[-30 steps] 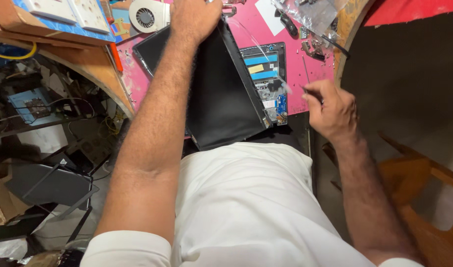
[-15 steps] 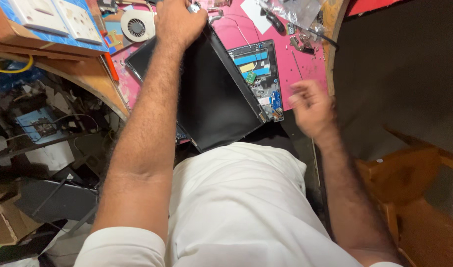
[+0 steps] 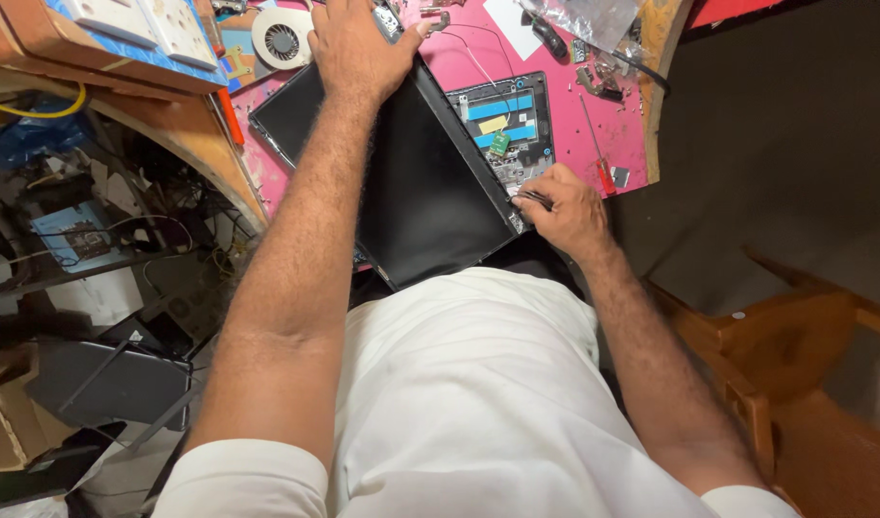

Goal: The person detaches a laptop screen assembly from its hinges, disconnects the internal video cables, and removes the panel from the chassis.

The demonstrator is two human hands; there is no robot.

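My right hand point(image 3: 567, 206) pinches a thin dark tool point(image 3: 534, 199) at the near corner of the black laptop screen panel point(image 3: 421, 192). My left hand point(image 3: 358, 43) grips the panel's far edge, tilted over the pink mat point(image 3: 574, 115).

Black laptop screen panel point(image 3: 430, 192) tilted up; opened base point(image 3: 507, 125) beneath.

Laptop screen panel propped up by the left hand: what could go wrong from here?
The black screen panel stands tilted, held only at its top edge by the left hand; a slip could drop it onto the exposed laptop base. The right hand presses a thin dark tool at the panel's lower corner, where prying might crack it. Thin wires run nearby and could snag.
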